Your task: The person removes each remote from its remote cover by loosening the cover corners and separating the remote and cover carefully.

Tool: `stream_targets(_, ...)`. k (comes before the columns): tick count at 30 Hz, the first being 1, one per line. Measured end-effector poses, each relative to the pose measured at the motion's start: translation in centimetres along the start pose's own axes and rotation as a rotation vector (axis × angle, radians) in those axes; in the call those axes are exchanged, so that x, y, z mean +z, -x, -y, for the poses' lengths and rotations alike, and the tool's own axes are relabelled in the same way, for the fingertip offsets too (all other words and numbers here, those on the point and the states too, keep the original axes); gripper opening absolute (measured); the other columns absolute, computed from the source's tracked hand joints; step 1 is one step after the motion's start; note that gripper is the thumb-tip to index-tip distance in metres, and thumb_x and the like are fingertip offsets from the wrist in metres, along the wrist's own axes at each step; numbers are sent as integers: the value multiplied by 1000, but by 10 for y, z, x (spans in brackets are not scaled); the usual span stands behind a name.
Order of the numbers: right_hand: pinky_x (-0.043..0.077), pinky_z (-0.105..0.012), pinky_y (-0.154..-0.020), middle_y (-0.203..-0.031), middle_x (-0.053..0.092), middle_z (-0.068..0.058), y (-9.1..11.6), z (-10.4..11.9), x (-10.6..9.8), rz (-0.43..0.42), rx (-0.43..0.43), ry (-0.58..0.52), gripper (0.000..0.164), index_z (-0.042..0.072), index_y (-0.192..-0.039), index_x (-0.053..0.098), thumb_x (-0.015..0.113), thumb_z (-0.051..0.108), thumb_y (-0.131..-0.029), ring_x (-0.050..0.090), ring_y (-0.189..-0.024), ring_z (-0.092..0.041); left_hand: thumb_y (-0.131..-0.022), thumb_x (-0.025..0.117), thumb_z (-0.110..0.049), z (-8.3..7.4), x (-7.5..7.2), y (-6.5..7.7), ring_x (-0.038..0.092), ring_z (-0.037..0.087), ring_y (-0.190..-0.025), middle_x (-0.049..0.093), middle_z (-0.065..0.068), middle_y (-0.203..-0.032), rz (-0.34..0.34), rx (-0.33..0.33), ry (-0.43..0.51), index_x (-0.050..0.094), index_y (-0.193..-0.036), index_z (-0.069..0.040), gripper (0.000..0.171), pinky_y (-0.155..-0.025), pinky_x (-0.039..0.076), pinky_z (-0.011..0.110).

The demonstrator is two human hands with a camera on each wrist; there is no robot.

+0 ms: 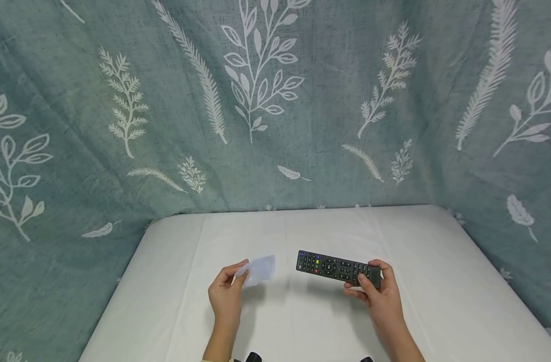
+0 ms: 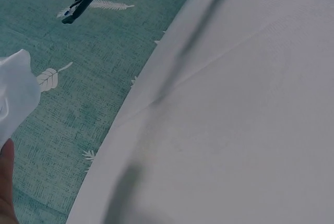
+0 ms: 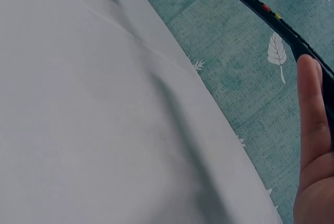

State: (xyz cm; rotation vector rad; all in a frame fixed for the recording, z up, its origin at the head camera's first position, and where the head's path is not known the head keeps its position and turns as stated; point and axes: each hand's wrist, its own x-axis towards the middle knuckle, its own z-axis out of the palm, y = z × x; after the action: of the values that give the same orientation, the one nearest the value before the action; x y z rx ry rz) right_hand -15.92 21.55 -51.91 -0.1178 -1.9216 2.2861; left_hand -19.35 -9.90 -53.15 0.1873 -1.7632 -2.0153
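In the head view my left hand (image 1: 227, 291) pinches a thin, pale, translucent sheet (image 1: 261, 270) between thumb and fingers, held up over the white surface. The left wrist view shows the sheet (image 2: 18, 91) at its left edge, with a fingertip below it. My right hand (image 1: 383, 296) grips a black remote control (image 1: 332, 266) by its right end, thumb on the button face and fingers behind. Its buttons, some coloured, face up toward the head camera. From the right wrist view, the remote control (image 3: 271, 20) appears edge-on above the fingers. A gap separates the sheet from the remote.
A white-covered table (image 1: 284, 229) lies under both hands, their shadows falling on it. Green fabric (image 1: 320, 166) with white leaf prints hangs behind the table and along both sides. Small black objects (image 1: 254, 357) show at the bottom edge of the head view.
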Motion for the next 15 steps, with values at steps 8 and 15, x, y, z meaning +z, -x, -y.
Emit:
stream_targets(8,62,-33,-81,-117,60,5,1,-3,-2,-40,31,-17,39,23,-128,36,59,10,-100,75,-83,-16,-81,73,10,4,-3,-3,71,6,-102,77,15,-104,15,-41,-76,71,-89,3,11,-89,55,14)
stream_targets(15,63,-32,-80,-113,64,6,1,-7,-1,-42,25,-18,40,22,-127,36,61,8,-99,76,-81,-18,-83,76,2,6,-2,-1,71,2,-97,77,13,-104,119,-89,-136,74,-94,-2,12,-84,57,14)
